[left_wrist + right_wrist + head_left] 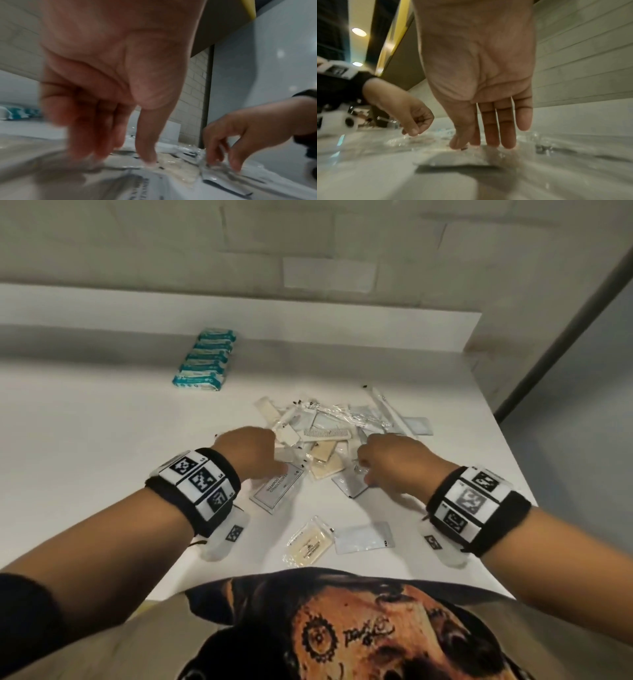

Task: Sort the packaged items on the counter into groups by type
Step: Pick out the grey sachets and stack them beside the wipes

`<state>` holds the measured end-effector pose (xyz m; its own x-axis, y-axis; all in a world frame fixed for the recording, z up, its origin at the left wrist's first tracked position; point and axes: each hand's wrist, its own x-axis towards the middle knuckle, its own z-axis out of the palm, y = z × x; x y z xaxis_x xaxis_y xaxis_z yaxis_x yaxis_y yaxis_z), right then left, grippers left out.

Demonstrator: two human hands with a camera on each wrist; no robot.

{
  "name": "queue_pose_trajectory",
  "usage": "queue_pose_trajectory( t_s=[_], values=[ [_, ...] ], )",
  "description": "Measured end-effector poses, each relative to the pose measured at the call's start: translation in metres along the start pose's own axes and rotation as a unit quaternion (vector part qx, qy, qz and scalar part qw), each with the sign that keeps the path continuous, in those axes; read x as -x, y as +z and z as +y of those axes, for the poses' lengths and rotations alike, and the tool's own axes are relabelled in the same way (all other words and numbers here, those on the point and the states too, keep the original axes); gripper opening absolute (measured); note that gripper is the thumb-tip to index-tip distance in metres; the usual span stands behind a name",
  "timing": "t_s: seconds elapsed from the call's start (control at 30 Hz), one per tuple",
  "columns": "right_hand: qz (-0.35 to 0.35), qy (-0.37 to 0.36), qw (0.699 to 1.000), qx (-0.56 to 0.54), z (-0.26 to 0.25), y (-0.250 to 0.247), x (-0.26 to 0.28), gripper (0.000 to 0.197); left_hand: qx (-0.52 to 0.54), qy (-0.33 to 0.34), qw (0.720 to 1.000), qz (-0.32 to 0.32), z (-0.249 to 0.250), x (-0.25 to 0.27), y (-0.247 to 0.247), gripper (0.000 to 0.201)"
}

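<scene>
A loose pile of packets (pixel 329 436) lies mid-counter: a white comb (pixel 327 434), beige soap packets (pixel 323 458), clear-wrapped sticks and flat sachets. My left hand (pixel 270 460) hovers over the top end of a white shampoo sachet (pixel 277 487). Its fingers hang loosely curled (pixel 414 129), the thumb tip touching a packet edge (pixel 149 161), and nothing shows in its grasp. My right hand (pixel 366 470) reaches down at the pile's right side. Its thumb and fingers pinch a crinkled clear packet (pixel 221 165). The fingertips (pixel 493 143) stand on the wrappers.
A row of teal-and-white packs (pixel 205 357) stands at the back left of the white counter (pixel 102 422). Nearer me lie a beige soap packet (pixel 308 544) and a clear sachet (pixel 363 537). The counter ends at the right edge (pixel 507 440); a tiled wall rises behind.
</scene>
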<state>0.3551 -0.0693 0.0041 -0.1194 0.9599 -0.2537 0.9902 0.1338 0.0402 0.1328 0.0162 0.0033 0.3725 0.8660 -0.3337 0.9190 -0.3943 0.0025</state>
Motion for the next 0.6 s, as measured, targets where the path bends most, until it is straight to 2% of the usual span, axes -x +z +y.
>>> queue_pose_trajectory(
  t_s=[0.07, 0.2, 0.33, 0.43, 0.5, 0.6],
  values=[
    [0.005, -0.023, 1.000, 0.009, -0.005, 0.003, -0.005, 0.029, -0.040, 0.009, 0.998, -0.053, 0.009, 0.004, 0.004, 0.047],
    [-0.006, -0.062, 0.998, -0.018, -0.003, -0.007, -0.009, 0.046, -0.007, 0.027, 0.999, -0.036, 0.019, 0.008, 0.013, 0.057],
    [-0.041, -0.089, 0.995, -0.020, -0.007, -0.017, -0.013, 0.048, 0.037, 0.051, 0.995, -0.081, 0.024, 0.006, 0.010, 0.063],
    [-0.074, -0.088, 0.993, -0.011, -0.011, -0.021, -0.014, 0.040, 0.047, 0.064, 0.989, -0.121, 0.027, 0.006, 0.004, 0.056],
    [-0.078, -0.108, 0.991, 0.005, -0.011, -0.022, -0.015, 0.040, 0.014, 0.087, 0.987, -0.137, 0.027, 0.005, 0.001, 0.042],
    [-0.060, -0.147, 0.987, 0.040, -0.008, -0.019, -0.014, 0.037, 0.024, 0.119, 0.986, -0.112, 0.026, -0.002, -0.005, 0.026]
  ],
)
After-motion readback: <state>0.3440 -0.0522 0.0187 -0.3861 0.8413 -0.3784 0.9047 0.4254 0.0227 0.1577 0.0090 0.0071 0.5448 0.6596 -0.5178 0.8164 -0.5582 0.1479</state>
